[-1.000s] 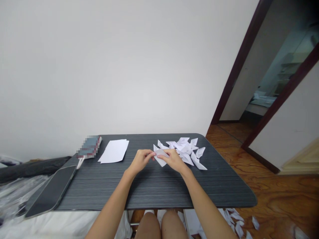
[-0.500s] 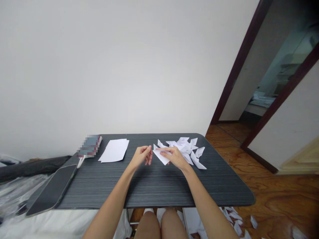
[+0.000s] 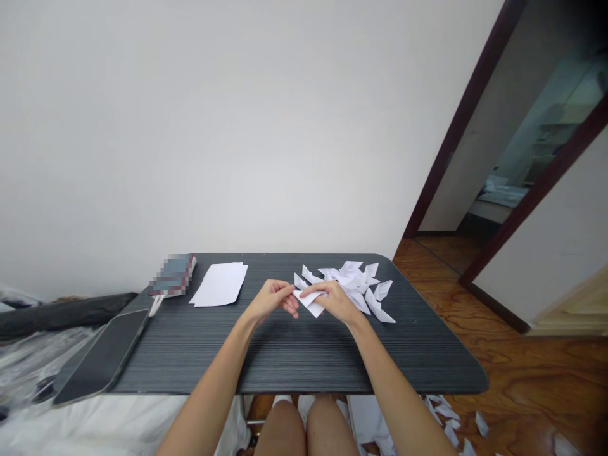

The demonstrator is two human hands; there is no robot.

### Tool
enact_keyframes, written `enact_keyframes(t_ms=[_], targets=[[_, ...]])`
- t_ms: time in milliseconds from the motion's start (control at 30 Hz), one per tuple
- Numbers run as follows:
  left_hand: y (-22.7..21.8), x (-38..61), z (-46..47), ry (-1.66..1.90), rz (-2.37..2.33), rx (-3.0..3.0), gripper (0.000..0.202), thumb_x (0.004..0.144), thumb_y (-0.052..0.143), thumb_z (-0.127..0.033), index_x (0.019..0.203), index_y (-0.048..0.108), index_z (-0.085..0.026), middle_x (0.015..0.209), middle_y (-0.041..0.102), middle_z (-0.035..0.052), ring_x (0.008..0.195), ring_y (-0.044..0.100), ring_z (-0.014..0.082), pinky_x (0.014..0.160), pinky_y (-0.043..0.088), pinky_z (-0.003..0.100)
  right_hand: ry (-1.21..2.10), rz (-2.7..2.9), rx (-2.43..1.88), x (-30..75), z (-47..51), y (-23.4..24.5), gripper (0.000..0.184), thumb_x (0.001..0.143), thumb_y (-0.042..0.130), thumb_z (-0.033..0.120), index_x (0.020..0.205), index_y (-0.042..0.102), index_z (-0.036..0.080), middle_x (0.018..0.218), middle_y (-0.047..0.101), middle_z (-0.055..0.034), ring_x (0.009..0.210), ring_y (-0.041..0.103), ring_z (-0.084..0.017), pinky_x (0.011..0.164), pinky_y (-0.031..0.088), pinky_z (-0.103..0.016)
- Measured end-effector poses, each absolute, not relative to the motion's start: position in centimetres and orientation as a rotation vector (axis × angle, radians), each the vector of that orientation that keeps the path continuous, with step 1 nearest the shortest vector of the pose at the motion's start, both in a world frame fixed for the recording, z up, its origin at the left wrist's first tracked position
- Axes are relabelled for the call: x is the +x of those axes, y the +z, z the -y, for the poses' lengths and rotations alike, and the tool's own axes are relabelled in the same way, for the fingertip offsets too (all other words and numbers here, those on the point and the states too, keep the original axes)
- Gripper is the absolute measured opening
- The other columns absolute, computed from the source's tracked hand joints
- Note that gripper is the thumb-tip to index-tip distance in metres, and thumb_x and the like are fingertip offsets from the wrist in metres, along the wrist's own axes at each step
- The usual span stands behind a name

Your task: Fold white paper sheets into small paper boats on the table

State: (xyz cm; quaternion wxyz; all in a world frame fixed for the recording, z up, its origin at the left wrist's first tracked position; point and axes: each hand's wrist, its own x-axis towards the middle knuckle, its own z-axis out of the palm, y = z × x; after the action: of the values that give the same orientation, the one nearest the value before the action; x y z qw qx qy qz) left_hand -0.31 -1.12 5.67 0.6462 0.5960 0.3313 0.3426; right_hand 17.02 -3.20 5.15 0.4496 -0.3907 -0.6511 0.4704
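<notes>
A folded piece of white paper (image 3: 315, 309) is held above the dark table, its point facing down. My right hand (image 3: 336, 300) grips it from the right, thumb and forefinger laid across its front. At the paper's left corner is my left hand (image 3: 274, 300), thumb and fingertips closed on that tip, the other fingers curled below. Just behind and to the right lies a loose pile of folded white paper pieces (image 3: 352, 276), partly hidden by my right hand.
Flat white sheets (image 3: 218, 285) lie stacked on the left of the black table (image 3: 304, 361). A pixelated object (image 3: 173, 275) stands at the back left, near a dark tablet-like slab (image 3: 105, 356). Paper pieces (image 3: 446, 411) litter the floor at right.
My left hand has moved right and closed on the paper's left corner; before, it was apart from it. My right thumb and forefinger have shifted on the folded paper.
</notes>
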Motion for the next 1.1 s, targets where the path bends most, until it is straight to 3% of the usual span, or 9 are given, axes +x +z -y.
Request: enact_keyframes(t_ms=[433,633,767,933,1100], targets=[[5.7,-0.1,1.3,0.814,-0.750,1.418,0.033,0.069,0.058,-0.040,0.061,0.055,-0.007,0.052,0.061,0.0045,0.040,0.057,0.0119,0.040,0.045,0.019,1.094,1.723,-0.952,17.1,3.4,5.5,0.017,0.063,0.051,0.014,0.069,0.066,0.014,0.053,0.057,0.0013,0.045,0.047,-0.008,0.043,0.035,-0.018],[5.3,-0.1,1.4,0.936,-0.812,1.640,0.031,0.074,0.052,-0.039,0.066,0.054,-0.009,0.053,0.060,0.0022,0.042,0.058,0.0124,0.042,0.046,0.020,1.167,1.663,-0.865,17.3,3.3,5.5,0.031,0.073,0.050,0.031,0.099,0.058,0.015,0.071,0.063,-0.0031,0.058,0.058,-0.013,0.053,0.045,-0.024],[5.0,-0.1,1.5,0.991,-0.869,1.821,0.029,0.076,0.049,-0.037,0.068,0.056,-0.010,0.055,0.059,0.0017,0.044,0.059,0.0119,0.043,0.046,0.019,1.112,1.671,-0.976,17.1,3.0,5.0,0.027,0.070,0.056,0.036,0.081,0.063,0.012,0.068,0.063,-0.0041,0.055,0.058,-0.015,0.053,0.046,-0.025],[5.0,0.1,1.7,1.032,-0.895,1.988,0.029,0.079,0.046,-0.035,0.066,0.056,-0.011,0.055,0.059,0.0015,0.044,0.058,0.0099,0.045,0.045,0.018,1.043,1.669,-0.974,16.9,2.8,4.8,0.023,0.070,0.057,0.034,0.074,0.064,0.013,0.065,0.063,-0.0032,0.056,0.058,-0.015,0.053,0.045,-0.025],[5.0,0.4,1.9,0.950,-0.921,2.089,0.032,0.079,0.044,-0.037,0.060,0.054,-0.012,0.043,0.051,-0.0033,0.031,0.046,0.0051,0.034,0.034,0.015,0.999,1.701,-0.981,16.5,2.7,4.6,0.023,0.072,0.054,0.034,0.070,0.063,0.013,0.057,0.063,-0.0028,0.054,0.058,-0.015,0.050,0.044,-0.024]])
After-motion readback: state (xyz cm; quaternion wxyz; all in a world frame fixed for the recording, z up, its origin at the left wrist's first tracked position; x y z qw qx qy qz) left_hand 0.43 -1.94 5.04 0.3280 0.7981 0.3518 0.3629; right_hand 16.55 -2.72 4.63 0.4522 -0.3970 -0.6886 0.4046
